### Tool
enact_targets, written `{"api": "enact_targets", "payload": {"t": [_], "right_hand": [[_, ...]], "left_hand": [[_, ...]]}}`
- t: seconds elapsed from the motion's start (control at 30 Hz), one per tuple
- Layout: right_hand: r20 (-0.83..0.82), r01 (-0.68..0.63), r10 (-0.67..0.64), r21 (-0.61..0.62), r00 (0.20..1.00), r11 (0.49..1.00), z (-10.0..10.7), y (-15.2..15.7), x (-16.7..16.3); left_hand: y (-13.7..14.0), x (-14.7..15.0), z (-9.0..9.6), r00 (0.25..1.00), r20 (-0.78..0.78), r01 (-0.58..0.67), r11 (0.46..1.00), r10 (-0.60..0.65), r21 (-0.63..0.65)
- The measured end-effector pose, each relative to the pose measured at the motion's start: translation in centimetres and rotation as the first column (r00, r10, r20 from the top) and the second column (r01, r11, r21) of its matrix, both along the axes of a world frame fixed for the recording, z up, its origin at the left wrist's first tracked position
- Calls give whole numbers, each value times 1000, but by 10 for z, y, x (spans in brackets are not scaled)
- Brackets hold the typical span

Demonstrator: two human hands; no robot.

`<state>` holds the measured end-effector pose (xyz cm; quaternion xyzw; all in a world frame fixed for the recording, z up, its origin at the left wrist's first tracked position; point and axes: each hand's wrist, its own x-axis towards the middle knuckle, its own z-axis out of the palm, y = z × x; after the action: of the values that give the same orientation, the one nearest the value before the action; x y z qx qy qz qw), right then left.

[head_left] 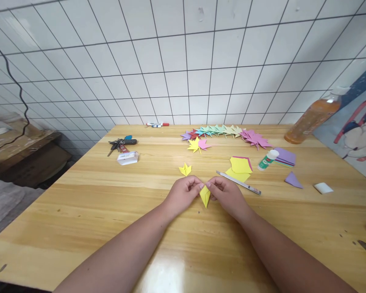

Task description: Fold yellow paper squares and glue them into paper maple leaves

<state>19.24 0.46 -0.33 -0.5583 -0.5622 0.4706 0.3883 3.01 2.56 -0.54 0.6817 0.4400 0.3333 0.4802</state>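
Observation:
Between my two hands is a small folded piece of yellow paper (205,197), its narrow point toward me. My left hand (184,193) pinches its upper left edge with thumb and fingers. On the upper right edge, my right hand (227,194) pinches it the same way. Just beyond my left hand lies a folded yellow paper piece (185,169) with several points. A slim craft knife (239,182) rests beside my right hand, partly over yellow paper sheets (240,166).
Folded paper leaves (222,131) in several colours line the wall side. To the right are a glue stick (268,160), purple paper stack (285,157), purple triangle (293,180), eraser (323,187) and bottle (315,116). Keys (121,143), a small box (127,158) and a marker (157,125) lie left.

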Motion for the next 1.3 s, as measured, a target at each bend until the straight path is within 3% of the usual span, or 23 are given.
{"api": "enact_targets", "payload": {"t": [0.3,0.47,0.7,0.93,1.17,1.3], "right_hand": [[86,10,-12,24,996,1000,2,1,1],[116,26,-35,78,993,997,4,2,1],[-33,59,-57,71,998,996,-1,3,3],[113,23,-44,182,993,983,7,0,5],[-3,34,-34,82,999,996,4,0,1],[11,33,-35,106,999,994,5,0,1]], "left_hand": [[-1,-1,-1,990,-137,-7,998,16,67],[0,-1,-1,994,-109,-3,1000,6,31],[1,-1,0,996,-61,-58,997,61,58],[-2,-2,1,993,-120,1,996,10,88],[0,-1,4,996,-44,-73,996,75,52],[-1,1,3,998,-6,-68,997,68,33]]}}
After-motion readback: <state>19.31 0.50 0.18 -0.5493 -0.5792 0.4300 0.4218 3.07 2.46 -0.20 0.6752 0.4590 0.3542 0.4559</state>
